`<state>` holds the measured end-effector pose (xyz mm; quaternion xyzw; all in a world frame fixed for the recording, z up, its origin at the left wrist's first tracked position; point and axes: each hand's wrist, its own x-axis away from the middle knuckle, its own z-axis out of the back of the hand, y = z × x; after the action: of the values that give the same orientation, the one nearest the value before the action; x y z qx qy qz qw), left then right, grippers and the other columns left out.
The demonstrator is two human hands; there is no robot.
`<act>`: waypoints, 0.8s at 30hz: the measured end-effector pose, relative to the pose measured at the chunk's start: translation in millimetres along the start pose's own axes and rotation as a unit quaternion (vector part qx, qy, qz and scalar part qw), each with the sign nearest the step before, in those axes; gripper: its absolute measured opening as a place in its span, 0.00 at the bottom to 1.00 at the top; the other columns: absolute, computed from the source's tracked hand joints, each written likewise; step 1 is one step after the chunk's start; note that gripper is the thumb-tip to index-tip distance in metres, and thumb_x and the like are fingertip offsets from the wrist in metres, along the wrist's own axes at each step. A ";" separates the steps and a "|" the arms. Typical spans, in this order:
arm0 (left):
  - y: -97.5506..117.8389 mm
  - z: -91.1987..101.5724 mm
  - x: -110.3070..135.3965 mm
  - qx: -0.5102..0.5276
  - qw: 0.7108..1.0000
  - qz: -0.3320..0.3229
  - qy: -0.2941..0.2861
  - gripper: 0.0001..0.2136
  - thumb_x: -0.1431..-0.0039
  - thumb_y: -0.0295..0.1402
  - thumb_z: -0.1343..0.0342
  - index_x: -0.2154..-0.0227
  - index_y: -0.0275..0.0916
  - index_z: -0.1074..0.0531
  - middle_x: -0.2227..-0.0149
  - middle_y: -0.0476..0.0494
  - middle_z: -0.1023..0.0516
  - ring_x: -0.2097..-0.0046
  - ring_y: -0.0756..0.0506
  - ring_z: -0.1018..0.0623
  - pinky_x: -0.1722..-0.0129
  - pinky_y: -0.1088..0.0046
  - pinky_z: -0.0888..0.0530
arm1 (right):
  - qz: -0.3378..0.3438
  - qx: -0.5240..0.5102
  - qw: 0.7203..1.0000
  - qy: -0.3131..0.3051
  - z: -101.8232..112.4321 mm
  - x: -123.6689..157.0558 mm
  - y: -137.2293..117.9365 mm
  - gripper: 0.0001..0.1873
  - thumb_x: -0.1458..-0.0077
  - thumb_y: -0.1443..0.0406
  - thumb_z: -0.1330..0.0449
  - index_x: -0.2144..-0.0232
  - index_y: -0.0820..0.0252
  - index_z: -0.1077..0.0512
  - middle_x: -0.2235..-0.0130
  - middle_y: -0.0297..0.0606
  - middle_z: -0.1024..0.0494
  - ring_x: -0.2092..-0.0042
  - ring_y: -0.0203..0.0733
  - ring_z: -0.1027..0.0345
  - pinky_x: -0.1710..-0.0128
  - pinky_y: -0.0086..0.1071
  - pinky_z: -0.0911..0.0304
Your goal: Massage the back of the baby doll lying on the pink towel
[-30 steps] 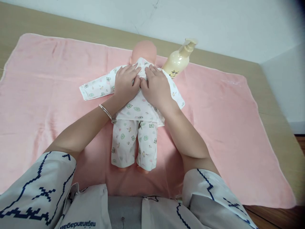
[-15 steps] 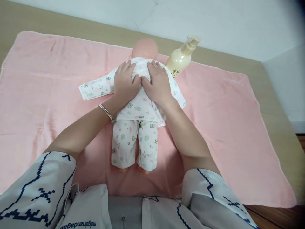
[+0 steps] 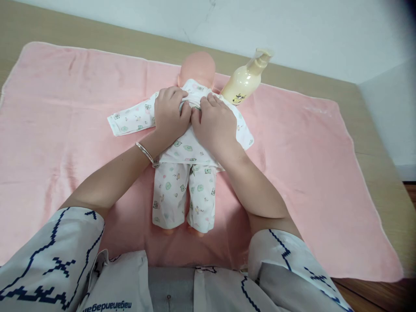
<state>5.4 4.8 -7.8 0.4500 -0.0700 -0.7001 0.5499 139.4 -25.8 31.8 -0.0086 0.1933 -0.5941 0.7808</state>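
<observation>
A baby doll lies in the middle of the pink blanket, its bald head away from me. It wears a white printed shirt and matching trousers. My left hand is on the left side of the shirt's upper part, fingers curled into the cloth. On the right side my right hand presses with bent fingers. Between the two thumbs, which nearly meet, the fabric is bunched. Some fingertips are hidden in folds. The left sleeve lies stretched out sideways.
A cream pump bottle lies or leans just right of the doll's head; I cannot tell which. Under everything spreads the pink blanket on a wooden table. A white wall runs behind the table.
My fingers have gone from lying flat to curling in, drawing slightly toward me. The shirt's cloth has bunched between my hands, and more of its collar shows.
</observation>
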 end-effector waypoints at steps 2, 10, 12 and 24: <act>0.0 -0.4 -1.4 0.006 1.000 0.010 -0.001 0.21 0.32 0.49 0.66 0.59 0.45 0.30 0.53 0.43 0.25 0.46 0.41 0.29 0.43 0.55 0.34 | 0.002 -0.007 1.000 -0.010 -2.2 -6.6 5.9 0.29 0.33 0.53 0.60 0.40 0.65 0.38 0.37 0.51 0.37 0.34 0.58 0.48 0.35 0.57 0.47; -11.2 -12.4 -7.3 0.011 1.000 0.013 -0.014 0.28 0.36 0.56 0.71 0.53 0.46 0.31 0.49 0.43 0.27 0.45 0.40 0.33 0.41 0.55 0.38 | 0.018 -0.034 0.999 -0.021 -12.0 -19.4 18.8 0.31 0.35 0.54 0.57 0.36 0.65 0.46 0.33 0.50 0.46 0.31 0.54 0.56 0.32 0.55 0.57; -14.4 -16.3 -8.2 0.004 1.000 0.017 -0.012 0.30 0.37 0.57 0.71 0.52 0.46 0.32 0.48 0.43 0.27 0.45 0.41 0.33 0.41 0.56 0.39 | 0.015 -0.029 0.999 -0.020 -12.6 -18.4 18.3 0.31 0.34 0.54 0.58 0.36 0.66 0.46 0.32 0.50 0.46 0.30 0.53 0.56 0.32 0.54 0.57; -18.0 -17.0 -7.4 0.038 0.998 0.039 -0.003 0.32 0.40 0.63 0.74 0.55 0.48 0.34 0.51 0.44 0.28 0.47 0.41 0.34 0.41 0.55 0.40 | 0.012 -0.015 1.000 -0.018 -10.8 -14.9 14.9 0.33 0.34 0.52 0.60 0.35 0.67 0.46 0.34 0.51 0.43 0.31 0.55 0.54 0.32 0.55 0.57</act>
<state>4.7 24.6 -24.3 0.4654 -0.1162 -0.6765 0.5588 146.5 -5.2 22.6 -0.0289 0.1888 -0.5815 0.7908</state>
